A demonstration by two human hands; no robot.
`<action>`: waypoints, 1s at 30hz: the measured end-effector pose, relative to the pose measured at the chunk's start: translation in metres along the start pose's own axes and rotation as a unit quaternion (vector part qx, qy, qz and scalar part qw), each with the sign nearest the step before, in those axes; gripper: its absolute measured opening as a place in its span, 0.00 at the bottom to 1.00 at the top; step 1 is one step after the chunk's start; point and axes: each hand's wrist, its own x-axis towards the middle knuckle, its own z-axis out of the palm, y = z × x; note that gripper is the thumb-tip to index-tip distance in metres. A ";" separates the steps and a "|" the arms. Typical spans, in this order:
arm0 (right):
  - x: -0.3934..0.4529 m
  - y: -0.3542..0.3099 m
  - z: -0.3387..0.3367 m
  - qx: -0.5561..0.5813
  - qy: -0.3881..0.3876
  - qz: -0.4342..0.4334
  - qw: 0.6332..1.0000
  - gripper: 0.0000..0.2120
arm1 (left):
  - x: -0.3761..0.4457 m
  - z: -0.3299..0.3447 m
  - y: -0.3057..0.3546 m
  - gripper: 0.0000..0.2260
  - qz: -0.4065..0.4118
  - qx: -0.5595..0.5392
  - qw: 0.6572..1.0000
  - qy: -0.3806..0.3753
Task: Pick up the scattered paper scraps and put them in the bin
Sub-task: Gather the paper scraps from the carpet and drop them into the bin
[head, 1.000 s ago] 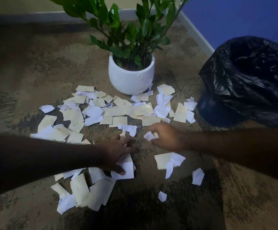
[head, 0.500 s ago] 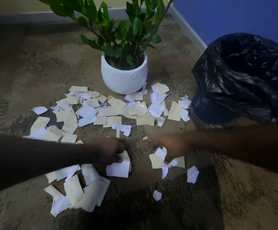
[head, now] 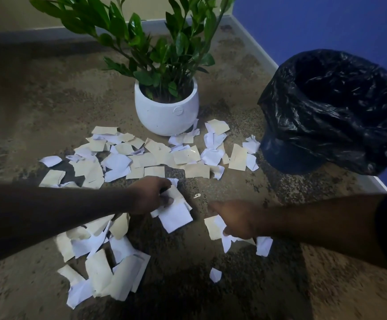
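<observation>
White and cream paper scraps (head: 155, 158) lie scattered over the brown carpet in front of a plant pot, with a second heap (head: 104, 269) nearer to me. My left hand (head: 148, 195) grips several scraps, a white one (head: 175, 219) hanging below the fingers. My right hand (head: 236, 218) is curled on a cream and white bunch of scraps (head: 215, 227) low over the floor. The bin (head: 335, 112), lined with a black plastic bag, stands at the right by the blue wall, its mouth wide.
A white pot (head: 167, 112) with a leafy green plant stands just behind the scraps. A skirting board runs along both walls into the corner. Loose single scraps (head: 215, 274) (head: 264, 245) lie near my right arm. A tiny bit (head: 196, 195) sits between my hands.
My left hand has lifted its scraps and shifted forward. My right hand has come back toward me and closed on the cream and white pieces. The camera has shifted a little.
</observation>
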 end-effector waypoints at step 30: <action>0.002 0.004 -0.025 0.013 0.011 0.004 1.000 0.12 | -0.006 -0.021 0.006 0.12 -0.035 -0.061 0.997 0.045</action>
